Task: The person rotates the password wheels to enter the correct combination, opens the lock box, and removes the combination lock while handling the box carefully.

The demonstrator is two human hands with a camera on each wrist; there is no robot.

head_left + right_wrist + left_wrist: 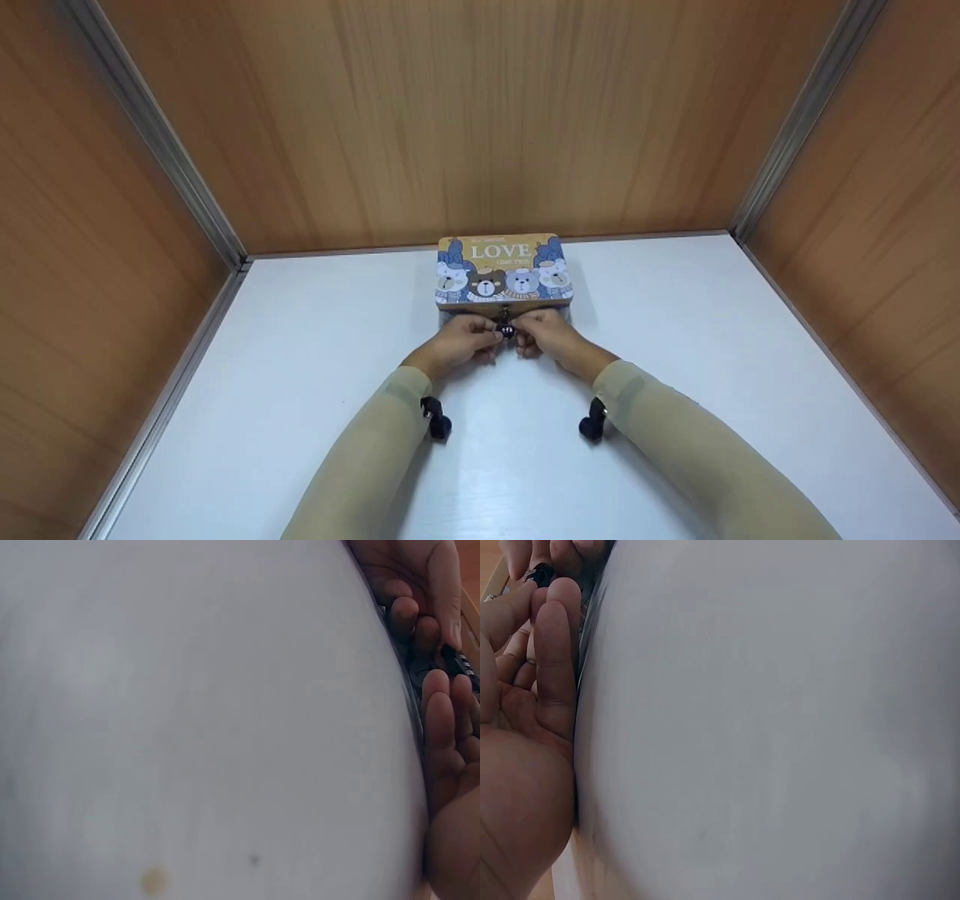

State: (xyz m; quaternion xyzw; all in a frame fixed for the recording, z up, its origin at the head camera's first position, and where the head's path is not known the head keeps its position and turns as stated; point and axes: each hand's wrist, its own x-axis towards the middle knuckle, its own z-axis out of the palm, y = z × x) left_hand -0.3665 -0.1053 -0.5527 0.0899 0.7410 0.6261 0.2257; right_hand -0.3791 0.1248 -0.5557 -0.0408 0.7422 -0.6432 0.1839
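Observation:
A closed box (504, 268) with bears and the word LOVE on its lid stands near the back of the table. At its front hangs a small dark padlock (505, 330), whose ridged dials show in the right wrist view (459, 664). The left hand (463, 339) pinches the padlock from the left with thumb and fingers. From the other side the right hand (551, 336) holds it between thumb and index finger. In the left wrist view the left hand (532, 705) lies low along the table, and the padlock (540, 574) is partly hidden by fingertips.
The white table (330, 322) is bounded by a wooden back wall (480, 120), close behind the box, and wooden side walls with metal corner strips. A dark wrist device (437, 420) hangs at the left sleeve, another (593, 421) at the right sleeve.

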